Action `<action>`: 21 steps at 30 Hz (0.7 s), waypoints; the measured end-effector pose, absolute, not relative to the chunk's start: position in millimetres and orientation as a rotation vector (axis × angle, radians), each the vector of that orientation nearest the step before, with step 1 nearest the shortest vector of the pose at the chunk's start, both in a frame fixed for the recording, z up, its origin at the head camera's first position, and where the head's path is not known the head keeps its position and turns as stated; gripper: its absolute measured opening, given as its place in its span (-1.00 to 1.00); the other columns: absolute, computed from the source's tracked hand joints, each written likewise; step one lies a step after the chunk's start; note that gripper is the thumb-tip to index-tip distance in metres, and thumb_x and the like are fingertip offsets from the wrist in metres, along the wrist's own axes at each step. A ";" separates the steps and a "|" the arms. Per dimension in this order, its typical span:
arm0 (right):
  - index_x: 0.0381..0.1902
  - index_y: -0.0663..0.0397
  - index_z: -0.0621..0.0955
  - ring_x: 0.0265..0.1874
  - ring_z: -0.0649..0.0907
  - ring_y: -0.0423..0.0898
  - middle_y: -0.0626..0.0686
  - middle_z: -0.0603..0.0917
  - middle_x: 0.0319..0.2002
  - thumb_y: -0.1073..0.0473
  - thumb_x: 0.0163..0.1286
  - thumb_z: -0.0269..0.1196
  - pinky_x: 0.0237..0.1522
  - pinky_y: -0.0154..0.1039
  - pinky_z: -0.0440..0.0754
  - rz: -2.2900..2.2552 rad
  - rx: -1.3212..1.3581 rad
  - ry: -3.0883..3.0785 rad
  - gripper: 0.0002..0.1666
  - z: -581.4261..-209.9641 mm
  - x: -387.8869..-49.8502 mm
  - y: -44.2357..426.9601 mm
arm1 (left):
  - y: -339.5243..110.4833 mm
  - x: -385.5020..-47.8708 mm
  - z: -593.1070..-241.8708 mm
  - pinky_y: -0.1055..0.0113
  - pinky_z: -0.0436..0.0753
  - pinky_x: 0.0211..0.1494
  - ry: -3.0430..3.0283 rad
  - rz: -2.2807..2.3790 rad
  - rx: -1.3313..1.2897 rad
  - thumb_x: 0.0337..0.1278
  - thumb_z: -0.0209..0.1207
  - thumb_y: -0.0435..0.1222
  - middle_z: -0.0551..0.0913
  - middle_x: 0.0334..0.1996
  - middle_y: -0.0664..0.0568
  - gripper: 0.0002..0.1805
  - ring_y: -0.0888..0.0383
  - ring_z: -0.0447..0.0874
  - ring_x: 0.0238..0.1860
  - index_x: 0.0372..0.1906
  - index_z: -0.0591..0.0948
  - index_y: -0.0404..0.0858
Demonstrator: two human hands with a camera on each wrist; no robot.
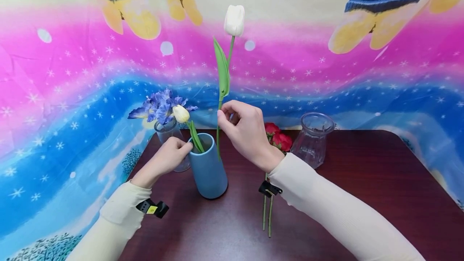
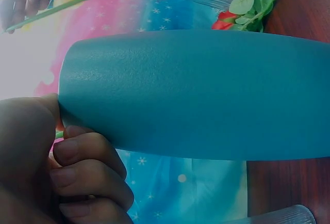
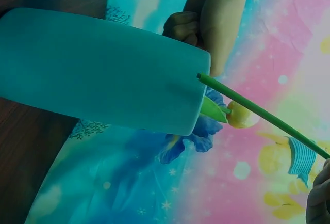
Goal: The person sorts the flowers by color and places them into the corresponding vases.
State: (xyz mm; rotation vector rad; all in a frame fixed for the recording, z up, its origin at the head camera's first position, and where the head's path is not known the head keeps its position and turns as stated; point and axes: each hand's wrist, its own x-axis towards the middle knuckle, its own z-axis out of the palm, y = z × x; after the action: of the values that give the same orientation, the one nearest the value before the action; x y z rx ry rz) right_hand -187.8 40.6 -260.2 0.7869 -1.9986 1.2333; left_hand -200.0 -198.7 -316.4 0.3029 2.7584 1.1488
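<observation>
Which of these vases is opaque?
The blue cylindrical vase, its rim gripped by the left hand; the leftmost colourless vase and rightmost flared colourless vase are transparent.

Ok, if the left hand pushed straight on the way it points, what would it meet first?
The blue vase, almost at once: the left hand has its fingers at the rim, apparently touching. Exact depth is hard to judge.

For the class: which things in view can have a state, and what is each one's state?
Blue vase, upright, cream tulip inside.
White tulip, held bloom-up, stem outside the blue vase.
Left glass vase, upright, holding blue flowers.
Right glass vase, upright.
Red roses, lying on table.
Left hand, pinching blue vase's rim.
Right hand, pinching white tulip's stem.
</observation>
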 end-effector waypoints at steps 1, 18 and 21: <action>-0.33 0.15 0.67 -0.62 0.52 -0.23 0.01 0.64 -0.52 0.25 0.39 0.25 -0.47 -0.31 0.53 1.235 0.787 -1.991 -0.89 -259.2 -188.5 39.4 | -198.6 -200.0 -316.5 0.35 0.17 -0.64 2.758 1.151 0.301 0.36 -0.09 -0.25 0.17 -0.85 0.20 -0.50 0.21 0.08 -0.78 -0.80 0.28 -0.13; -0.28 0.17 0.68 -0.65 0.52 -0.19 0.04 0.67 -0.47 0.22 0.42 0.25 -0.48 -0.30 0.55 1.239 0.766 -1.919 -0.87 -251.9 -201.1 25.3 | -199.1 -199.0 -316.2 0.35 0.15 -0.64 2.749 1.164 0.300 0.35 -0.08 -0.26 0.17 -0.86 0.21 -0.50 0.21 0.08 -0.78 -0.80 0.27 -0.13; -0.26 0.18 0.69 -0.65 0.54 -0.19 0.05 0.68 -0.46 0.22 0.42 0.25 -0.47 -0.30 0.57 1.241 0.759 -1.921 -0.86 -250.5 -203.5 23.5 | -199.0 -198.9 -315.5 0.35 0.16 -0.64 2.748 1.167 0.301 0.35 -0.08 -0.25 0.18 -0.86 0.20 -0.50 0.21 0.08 -0.78 -0.80 0.28 -0.13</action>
State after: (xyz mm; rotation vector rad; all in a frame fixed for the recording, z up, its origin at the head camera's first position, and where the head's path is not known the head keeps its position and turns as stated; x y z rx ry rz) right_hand -203.5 23.5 -250.5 0.7588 -1.9205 1.2406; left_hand -198.9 -199.0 -315.5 0.3005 2.7483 1.1668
